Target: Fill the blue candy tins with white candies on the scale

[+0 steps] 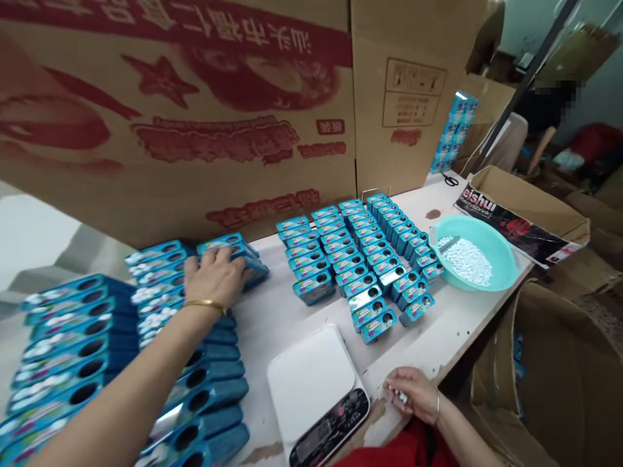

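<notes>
My left hand (214, 275), a gold bangle at its wrist, has its fingers curled over a small blue box (228, 243) at the far end of the left rows. Those rows of blue boxes (92, 350) stand below and beside my forearm; each has a dark round hole, and white pellets lie on many of the tops. Near the table's front edge, my right hand (413, 392) is closed around a few white pellets (401, 396). Between the hands is a white digital scale (314, 376). More blue boxes (360, 259) stand in rows behind it.
A turquoise basin (501, 250) holds white pellets and a grey scoop-like tool. Large printed cartons (243, 175) wall off the table's back. Scissors (450, 180) and an open carton (530, 201) are at right; another open carton (559, 376) stands beside the table. A person sits in the background.
</notes>
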`<state>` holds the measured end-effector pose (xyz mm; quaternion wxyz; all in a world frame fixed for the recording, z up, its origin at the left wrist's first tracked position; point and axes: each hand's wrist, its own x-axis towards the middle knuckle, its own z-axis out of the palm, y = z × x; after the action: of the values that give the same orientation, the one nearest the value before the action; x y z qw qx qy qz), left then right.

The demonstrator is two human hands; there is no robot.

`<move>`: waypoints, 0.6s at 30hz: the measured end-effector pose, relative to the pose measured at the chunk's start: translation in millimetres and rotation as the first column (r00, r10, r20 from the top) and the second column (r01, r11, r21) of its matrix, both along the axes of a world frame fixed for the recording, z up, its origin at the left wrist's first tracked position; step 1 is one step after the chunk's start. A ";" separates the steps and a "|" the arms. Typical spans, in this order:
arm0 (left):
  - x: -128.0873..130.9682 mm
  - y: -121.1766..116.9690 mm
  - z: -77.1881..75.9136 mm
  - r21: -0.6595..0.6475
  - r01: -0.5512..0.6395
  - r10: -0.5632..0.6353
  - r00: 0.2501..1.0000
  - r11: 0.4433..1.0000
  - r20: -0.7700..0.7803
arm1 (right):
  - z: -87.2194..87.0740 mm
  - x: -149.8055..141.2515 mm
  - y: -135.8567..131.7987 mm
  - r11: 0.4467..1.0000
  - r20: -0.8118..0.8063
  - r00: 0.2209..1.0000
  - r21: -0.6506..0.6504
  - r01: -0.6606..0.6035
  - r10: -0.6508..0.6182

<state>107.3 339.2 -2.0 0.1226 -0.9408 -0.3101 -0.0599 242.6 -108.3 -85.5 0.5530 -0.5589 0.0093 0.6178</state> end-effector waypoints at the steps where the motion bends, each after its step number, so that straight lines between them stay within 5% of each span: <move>1: -2.0 -11.4 8.4 0.035 0.004 -0.003 1.000 0.999 -0.001 | 0.1 0.8 0.3 1.000 0.004 1.000 0.013 -0.003 0.003; 4: -8.2 -59.4 33.9 0.047 0.067 -0.064 0.996 0.997 -0.055 | 1.1 5.0 6.2 0.999 0.021 1.000 0.043 0.004 -0.005; 10: -17.0 -196.5 73.1 -0.292 0.186 -0.262 0.932 0.938 -0.249 | 23.9 11.0 -2.5 0.998 -0.039 0.997 0.021 0.062 -0.061; 13: -8.5 -234.9 70.1 -0.364 0.169 -0.279 0.920 0.916 -0.276 | 23.2 16.4 -16.4 0.998 -0.109 0.992 0.017 0.057 -0.055; 18: -0.7 -241.0 47.8 -0.421 0.161 -0.268 0.940 0.893 -0.209 | 17.5 16.5 -24.2 1.000 -0.166 0.986 0.021 -0.008 0.011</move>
<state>106.6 98.2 45.7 -0.0387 -0.9741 -0.1902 0.1158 259.1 -132.5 -67.9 0.5530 -0.5002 0.0465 0.6647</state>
